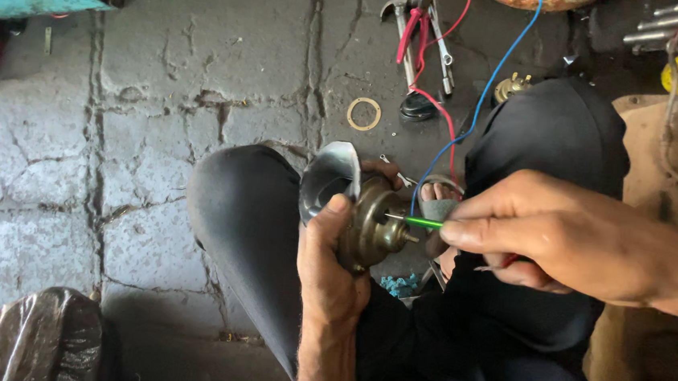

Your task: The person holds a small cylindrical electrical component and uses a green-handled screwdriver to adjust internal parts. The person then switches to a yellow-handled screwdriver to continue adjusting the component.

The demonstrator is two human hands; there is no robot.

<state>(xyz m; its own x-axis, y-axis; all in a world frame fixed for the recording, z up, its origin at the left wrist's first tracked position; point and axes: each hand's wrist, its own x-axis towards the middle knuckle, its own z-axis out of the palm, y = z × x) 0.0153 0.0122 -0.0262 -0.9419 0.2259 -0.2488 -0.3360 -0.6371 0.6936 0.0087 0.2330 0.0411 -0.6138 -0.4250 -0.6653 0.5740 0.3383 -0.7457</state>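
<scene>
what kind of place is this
Probably a small repair workshop, worked at floor level: a cracked stone floor, loose tools and wires lying on it, and a metal motor part held in the left hand.

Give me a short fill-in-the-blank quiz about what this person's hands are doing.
1. The left hand grips a round ____ part.
2. The right hand holds a screwdriver whose shaft is ____.
3. On the cracked floor lies a flat ____.
4. A red wire runs beside a ____ wire.

Missing words: metal; green; ring; blue
</scene>
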